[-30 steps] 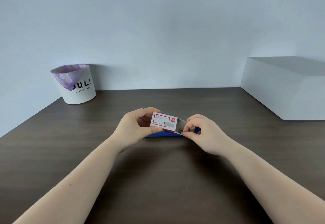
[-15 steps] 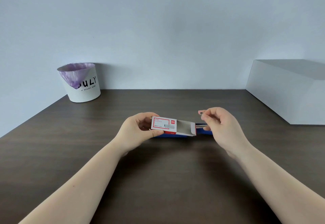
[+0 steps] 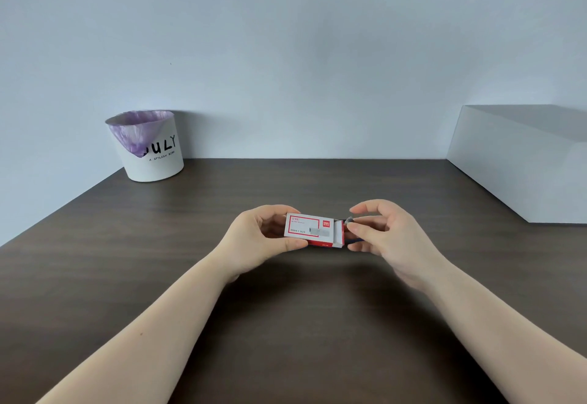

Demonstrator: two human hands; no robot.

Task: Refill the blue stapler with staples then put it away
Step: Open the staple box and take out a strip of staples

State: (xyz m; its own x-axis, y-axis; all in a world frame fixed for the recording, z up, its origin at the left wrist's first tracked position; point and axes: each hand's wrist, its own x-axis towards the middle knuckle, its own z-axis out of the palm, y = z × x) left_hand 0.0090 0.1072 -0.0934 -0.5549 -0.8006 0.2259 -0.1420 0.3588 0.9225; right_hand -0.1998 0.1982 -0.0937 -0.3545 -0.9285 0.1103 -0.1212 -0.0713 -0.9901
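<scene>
My left hand (image 3: 260,238) holds a small white and red staple box (image 3: 313,230) above the middle of the dark table, its right end flap open. My right hand (image 3: 386,238) is just to the right of the box mouth, thumb and forefinger pinching a thin grey strip of staples (image 3: 349,220). The blue stapler (image 3: 353,241) lies on the table behind and below the box; only a sliver of blue shows between the box and my right hand.
A white bin (image 3: 149,146) with a purple liner stands at the back left against the wall. A large white box (image 3: 524,162) sits along the right side. The dark wooden table (image 3: 286,308) reaches the wall behind.
My right hand went from gripping the box's flap to pulling a staple strip out of the open end and lifting it slightly. The box tray slid back toward closed.
</scene>
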